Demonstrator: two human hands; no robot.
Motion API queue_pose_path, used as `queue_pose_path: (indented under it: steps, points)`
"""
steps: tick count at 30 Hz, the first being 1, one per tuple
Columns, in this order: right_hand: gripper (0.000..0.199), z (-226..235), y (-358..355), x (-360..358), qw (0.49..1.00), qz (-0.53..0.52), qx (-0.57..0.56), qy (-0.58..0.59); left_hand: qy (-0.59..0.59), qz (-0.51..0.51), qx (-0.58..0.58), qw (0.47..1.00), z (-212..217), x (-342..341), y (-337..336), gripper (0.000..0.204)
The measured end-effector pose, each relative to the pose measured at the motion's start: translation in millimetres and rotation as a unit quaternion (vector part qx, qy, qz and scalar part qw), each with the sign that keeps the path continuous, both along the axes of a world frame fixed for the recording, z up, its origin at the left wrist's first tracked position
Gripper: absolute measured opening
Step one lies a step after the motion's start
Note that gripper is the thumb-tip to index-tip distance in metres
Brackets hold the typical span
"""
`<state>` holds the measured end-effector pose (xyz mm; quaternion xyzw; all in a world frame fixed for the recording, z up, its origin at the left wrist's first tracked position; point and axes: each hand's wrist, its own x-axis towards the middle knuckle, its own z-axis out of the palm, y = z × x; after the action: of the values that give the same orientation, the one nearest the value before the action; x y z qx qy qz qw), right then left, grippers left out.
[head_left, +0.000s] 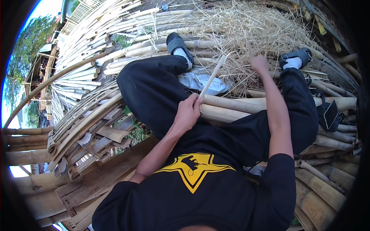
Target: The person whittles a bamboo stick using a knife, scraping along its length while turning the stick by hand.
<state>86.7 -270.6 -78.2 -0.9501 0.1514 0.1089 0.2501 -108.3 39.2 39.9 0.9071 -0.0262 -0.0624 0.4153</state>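
My left hand (189, 112) is closed around the lower end of a pale bamboo strip (212, 77), just above my lap. The strip slants up and away to the right, its far end free. Stretched out farther to the right, my right hand (259, 64) is closed in a fist above a heap of straw-coloured shavings (246, 42). Whatever that fist holds, if anything, is hidden. Thick bamboo poles (231, 104) lie across between my legs, just right of my left hand. Beyond them a white plastic bag (206, 82) lies crumpled next to my left shoe.
Long split bamboo poles (127, 29) cover the ground ahead and to the left. A stack of curved bamboo pieces (90, 133) stands beside my left knee. By my right knee is a dark pouch with a phone-like device (330, 114). More bamboo poles (318, 190) lie at lower right.
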Motion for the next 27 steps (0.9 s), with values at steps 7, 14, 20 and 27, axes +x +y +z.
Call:
queue_pose_path:
  steps: [7, 14, 20, 27]
  points:
    - [0.039, 24.4, -25.5, -4.8, 0.997, -0.062, 0.017, -0.040, 0.306, 0.043, -0.329, 0.892, 25.7, 11.9, 20.0, 0.021]
    - [0.032, 102.5, 112.7, -49.6, 0.971, 0.227, 0.063, -0.044, 0.315, 0.029, -0.445, 0.838, 14.8, 42.3, 23.8, 0.026]
    - [0.027, 91.0, 134.7, -93.4, 0.956, 0.284, 0.066, -0.019, 0.305, 0.035, -0.423, 0.853, 7.3, 49.9, 11.5, 0.025]
    - [0.025, 65.0, 113.3, -71.0, 0.953, 0.291, -0.045, -0.066, 0.308, 0.069, -0.381, 0.869, -0.1, 38.5, 3.7, 0.022]
